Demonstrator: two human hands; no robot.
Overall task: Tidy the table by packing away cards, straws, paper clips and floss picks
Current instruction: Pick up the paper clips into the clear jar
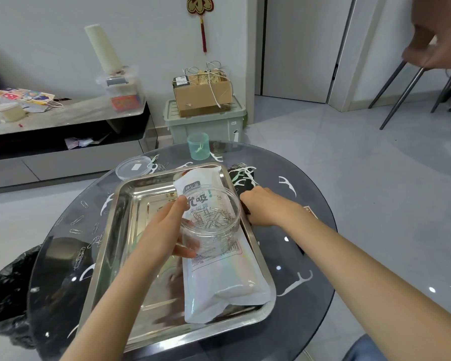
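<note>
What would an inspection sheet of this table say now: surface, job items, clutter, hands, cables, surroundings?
Surface: dark glass table, steel tray in the middle.
Job's things: white pouch lying in the tray; paper clips in the clear tub; loose paper clips at the table's left; floss picks scattered around the tray.
Clutter: green cup and clear lid at the far edge.
Hands: left hand has its grip round the clear tub; right hand beside the tray's right rim, grip unclear.
Cables: white cords on the cardboard box behind.
Surroundings: black bag left, chair legs, another person's hand upper right.
</note>
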